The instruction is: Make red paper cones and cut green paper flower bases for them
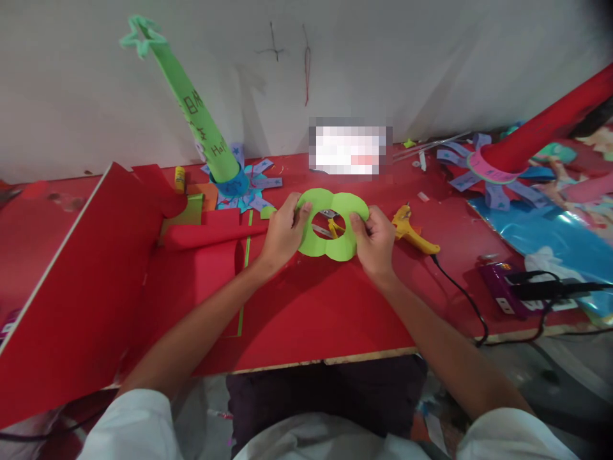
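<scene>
Between my two hands is a light green paper flower shape [327,197] with rounded petals and a round hole cut in its middle, held up above the red table [306,319]. My left hand [286,223] pinches its left edge, thumb on top. On the opposite edge, my right hand [375,237] grips the paper the same way. Through the hole, part of a pair of scissors with yellow handles [336,228] shows on the table. Just right of my right hand lies a yellow glue gun [412,233] with a black cord.
Behind my left hand stands a green paper cone [201,124] with a star on top. A red cone [541,131] leans at the right. Red paper [191,281] and a red board [62,287] lie left. A purple box [502,291] with cables sits near the right edge.
</scene>
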Motion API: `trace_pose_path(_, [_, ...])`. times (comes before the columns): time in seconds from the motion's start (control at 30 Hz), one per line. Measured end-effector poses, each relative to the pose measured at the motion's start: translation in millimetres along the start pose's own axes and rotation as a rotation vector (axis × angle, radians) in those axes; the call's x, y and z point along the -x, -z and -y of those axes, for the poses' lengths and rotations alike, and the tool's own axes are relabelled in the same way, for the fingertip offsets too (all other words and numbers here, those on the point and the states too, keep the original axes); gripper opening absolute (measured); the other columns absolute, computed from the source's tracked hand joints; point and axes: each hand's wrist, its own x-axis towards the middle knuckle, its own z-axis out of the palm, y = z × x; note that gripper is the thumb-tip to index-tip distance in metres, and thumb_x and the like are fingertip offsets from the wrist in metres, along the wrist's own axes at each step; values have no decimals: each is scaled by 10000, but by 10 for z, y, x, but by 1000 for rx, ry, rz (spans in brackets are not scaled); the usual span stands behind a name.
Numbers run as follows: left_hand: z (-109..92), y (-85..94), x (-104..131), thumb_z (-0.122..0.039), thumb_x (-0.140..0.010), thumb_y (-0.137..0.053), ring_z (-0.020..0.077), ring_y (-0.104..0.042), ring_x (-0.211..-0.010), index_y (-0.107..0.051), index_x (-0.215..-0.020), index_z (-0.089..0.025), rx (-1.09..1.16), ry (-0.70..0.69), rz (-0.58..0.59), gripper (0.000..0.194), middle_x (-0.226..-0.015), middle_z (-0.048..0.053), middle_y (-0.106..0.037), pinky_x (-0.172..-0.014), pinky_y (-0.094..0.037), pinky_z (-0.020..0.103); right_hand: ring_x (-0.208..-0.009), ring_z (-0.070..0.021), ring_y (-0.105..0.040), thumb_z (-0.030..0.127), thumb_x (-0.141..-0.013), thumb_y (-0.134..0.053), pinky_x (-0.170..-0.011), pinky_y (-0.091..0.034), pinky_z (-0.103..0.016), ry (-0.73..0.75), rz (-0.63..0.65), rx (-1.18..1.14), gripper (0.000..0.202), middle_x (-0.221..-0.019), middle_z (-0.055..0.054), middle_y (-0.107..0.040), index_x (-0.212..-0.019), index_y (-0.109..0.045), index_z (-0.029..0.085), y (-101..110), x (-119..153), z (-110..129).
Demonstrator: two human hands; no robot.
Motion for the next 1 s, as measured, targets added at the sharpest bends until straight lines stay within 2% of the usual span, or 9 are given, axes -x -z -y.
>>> trace_pose_path(0.1, [56, 232, 29, -555, -1162, -374, 186, -633, -700, -615, -1246, -243, -135, -6, 96, 403, -802, 11, -675, -672, -435, 308, -611, -134, -341, 613, -1032, -659, -566, -263, -304, -9, 13, -7, 486, -651, 59, -359, -776, -459, 251, 3, -7, -14])
trace_pose_path(0.17, [121, 482, 77, -484, -1153, -433, 246, -735, -886, -615, -1363, -238, -354, -48, 158, 371, -987, 66, -783, -785, -506, 345, -602, -129, -333, 586, -1035, -665, -567, -263, -305, -14, 14, -14, 477, -647, 62, -356, -772, -454, 249, 7, -12, -15])
trace_pose_path(0.23, [201, 773, 143, -434, -1089, -587, 352, -733, -1159, -652, -1382, -234, -597, -169, 240, 361, -1288, 162, -773, -978, -536, 461, -594, -125, -324, 568, -1034, -674, -570, -260, -308, -15, 13, -17, 472, -644, 64, -356, -767, -455, 247, 9, -14, -6])
trace_pose_path(0.3, [288, 1050, 211, -353, -1029, -678, 429, -681, -1295, -666, -1403, -252, -798, -230, 318, 388, -1405, 196, -725, -1142, -465, 604, -587, -121, -320, 569, -1032, -675, -568, -256, -307, -18, 16, -19, 467, -641, 67, -359, -770, -465, 246, 8, -14, 6])
trace_pose_path(0.43, [446, 1379, 290, -278, -1041, -651, 434, -678, -1301, -654, -1393, -166, -1135, -189, 535, 369, -1326, 209, -751, -1200, -416, 641, -572, -111, -303, 579, -1022, -674, -558, -251, -301, -24, 19, -29, 477, -629, 79, -339, -762, -453, 245, -4, -18, 10])
trace_pose_path(0.57, [496, 1413, 270, -264, -1072, -578, 401, -752, -1123, -627, -1438, -129, -1207, -104, 495, 393, -1143, 207, -794, -1143, -468, 594, -601, -112, -322, 553, -1011, -686, -571, -261, -294, -40, 24, -69, 480, -659, 74, -350, -750, -429, 244, -12, -39, -46])
trace_pose_path(0.73, [337, 1389, 168, -345, -1078, -585, 372, -765, -1120, -686, -1360, -212, -948, -88, 192, 328, -1144, 158, -804, -1093, -528, 555, -607, -110, -344, 562, -991, -724, -557, -262, -277, -96, 23, -164, 484, -671, 69, -367, -755, -452, 239, -17, -56, -126])
trace_pose_path(0.87, [150, 1288, 70, -517, -1025, -694, 271, -787, -1017, -672, -1329, -243, -374, -112, -99, 410, -1122, 83, -800, -940, -620, 428, -606, -111, -425, 617, -939, -783, -527, -336, -248, -204, 33, -337, 473, -688, 61, -466, -802, -536, 238, -43, -57, -122])
trace_pose_path(1.0, [54, 1029, -7, -538, -1052, -684, 231, -801, -1050, -582, -1400, -291, 213, -147, -164, 439, -1153, 60, -788, -920, -656, 399, -627, -137, -538, 630, -886, -835, -550, -495, -277, -282, 48, -480, 441, -744, 37, -582, -875, -613, 250, -57, -82, -76])
